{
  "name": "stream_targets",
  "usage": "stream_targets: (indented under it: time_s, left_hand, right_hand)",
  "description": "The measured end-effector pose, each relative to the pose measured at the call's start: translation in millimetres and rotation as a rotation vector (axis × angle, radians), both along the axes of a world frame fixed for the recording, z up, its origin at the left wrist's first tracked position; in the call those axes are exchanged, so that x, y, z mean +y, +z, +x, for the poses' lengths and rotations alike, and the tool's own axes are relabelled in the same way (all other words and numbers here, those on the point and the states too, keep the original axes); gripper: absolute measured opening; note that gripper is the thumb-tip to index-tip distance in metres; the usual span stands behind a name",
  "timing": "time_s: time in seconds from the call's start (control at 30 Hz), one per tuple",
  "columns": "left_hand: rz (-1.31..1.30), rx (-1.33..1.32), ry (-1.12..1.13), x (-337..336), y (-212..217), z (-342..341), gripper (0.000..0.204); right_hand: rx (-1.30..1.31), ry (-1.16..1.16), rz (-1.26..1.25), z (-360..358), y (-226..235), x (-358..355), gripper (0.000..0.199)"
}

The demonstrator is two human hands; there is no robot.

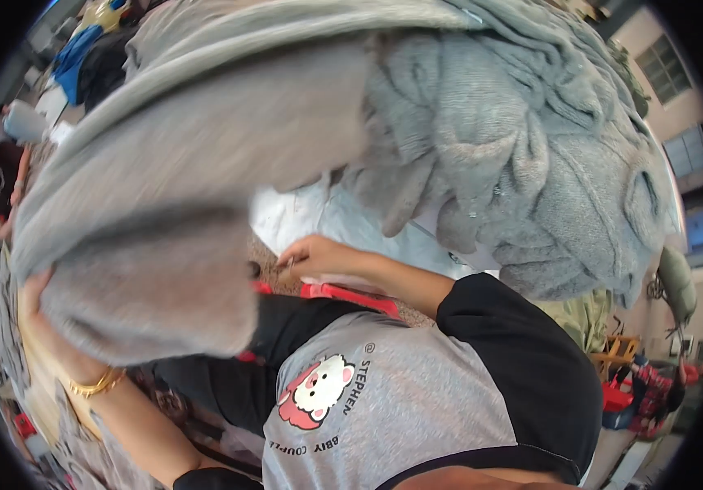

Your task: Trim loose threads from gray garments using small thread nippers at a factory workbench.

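Note:
My left hand (34, 296), below a gold-coloured bracelet (96, 384), is closed on the edge of a large grey fleecy garment piece (163, 273). The cloth spreads up and across in front of me, smeared by motion, and hides part of that hand's fingers. Near the middle, my right hand (317, 255) is held low with its fingers curled together, apart from the cloth. Something small and dark shows at its fingertips, too small to name. To the right, a heap of grey-green knit garments (531, 155) lies bunched in folds.
Under the heap is a white surface (319, 214). A red bar-like part (351, 297) lies beneath my right hand. More grey cloth (82, 445) lies at lower left. Other people (4, 175) are at the far left, and another person (653, 396) sits at the right.

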State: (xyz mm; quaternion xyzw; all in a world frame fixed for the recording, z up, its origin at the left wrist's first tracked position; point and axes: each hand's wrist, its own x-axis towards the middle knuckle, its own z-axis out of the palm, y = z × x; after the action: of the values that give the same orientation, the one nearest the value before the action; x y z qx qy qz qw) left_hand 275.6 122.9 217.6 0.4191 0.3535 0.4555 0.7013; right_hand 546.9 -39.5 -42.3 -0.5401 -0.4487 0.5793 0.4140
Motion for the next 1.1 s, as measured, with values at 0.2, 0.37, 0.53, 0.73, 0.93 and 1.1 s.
stream_targets:
  time_s: [0.2, 0.37, 0.53, 0.73, 0.93, 1.1]
  left_hand:
    - [0.053, 0.072, 0.525, -37, -25, -222, 0.044]
    - [0.458, 0.092, 0.009, -111, -50, -279, 0.039]
    - [-0.197, -0.147, 0.637, -128, -157, -395, 0.036]
    - [-0.028, 0.398, 0.738, -166, -200, -405, 0.046]
    - [0.312, 0.958, 0.491, -171, -200, -382, 0.056]
    - [0.398, 0.968, 0.190, -196, -189, -370, 0.061]
  right_hand:
    - [-0.625, 0.155, 0.016, -37, -6, 25, 0.040]
    - [-1.337, 0.019, 0.886, -43, -116, 23, 0.058]
    - [-1.217, 0.213, 0.072, -144, -45, 47, 0.041]
    - [-1.206, 0.274, -0.026, -176, -56, 61, 0.042]
    - [-0.545, 0.059, 0.055, -190, -68, 57, 0.031]
    - [-0.193, 0.065, -0.039, -247, -35, 45, 0.043]
